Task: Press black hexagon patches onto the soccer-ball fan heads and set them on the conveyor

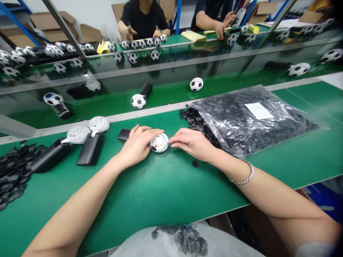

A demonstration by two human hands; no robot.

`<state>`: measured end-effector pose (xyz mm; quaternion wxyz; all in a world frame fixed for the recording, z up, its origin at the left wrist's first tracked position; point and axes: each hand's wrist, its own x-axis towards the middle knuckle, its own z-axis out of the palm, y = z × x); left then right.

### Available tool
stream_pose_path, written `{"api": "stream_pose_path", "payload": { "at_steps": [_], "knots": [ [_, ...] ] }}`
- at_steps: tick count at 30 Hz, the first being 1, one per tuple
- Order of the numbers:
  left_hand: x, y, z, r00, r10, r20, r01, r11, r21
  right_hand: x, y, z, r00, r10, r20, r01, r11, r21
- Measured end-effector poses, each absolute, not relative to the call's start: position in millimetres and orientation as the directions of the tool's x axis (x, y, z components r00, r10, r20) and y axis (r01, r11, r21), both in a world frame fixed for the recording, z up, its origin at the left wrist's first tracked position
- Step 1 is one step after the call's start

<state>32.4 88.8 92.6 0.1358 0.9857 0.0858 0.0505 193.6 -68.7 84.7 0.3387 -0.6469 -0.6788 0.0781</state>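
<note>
Under my left hand (138, 144) is a white, open-patterned soccer-ball-shaped head (160, 143) with a few black patches. Its black handle (123, 135) pokes out to the left of that hand, lying on the green bench. My left fingers curl over the head's top and side and hold it. Close against the head's right side, my right hand (191, 141) is pinched, thumb against fingers. A dark sliver shows at those fingertips, apparently a small black piece; its shape is mostly hidden. One loose black pentagon piece (195, 164) lies below my right wrist.
A clear plastic bag (257, 121) of black pieces spills out at right. Another pile of black pieces (16, 171) lies at left, beside two white-headed units (89, 150). Beyond the bench edge, a green conveyor (171, 94) carries soccer-ball units. Two people (144, 21) work across it.
</note>
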Motion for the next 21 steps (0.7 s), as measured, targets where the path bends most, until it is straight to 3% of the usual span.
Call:
{"api": "stream_pose_path", "payload": {
  "at_steps": [3, 10, 21],
  "knots": [
    [31, 83, 94, 0.980, 0.191, 0.063, 0.166, -0.945, 0.283, 191, -68, 81, 0.069, 0.903, 0.423, 0.845, 0.173, -0.507],
    [33, 76, 92, 0.957, 0.281, 0.074, 0.232, -0.893, 0.384, 181, -66, 82, 0.102, 0.929, 0.356, 0.748, 0.164, -0.643],
    [36, 72, 92, 0.942, 0.322, 0.089, 0.259, -0.872, 0.415, 179, -58, 81, 0.010, 0.922, 0.388, 0.871, 0.182, -0.456]
  ]
}}
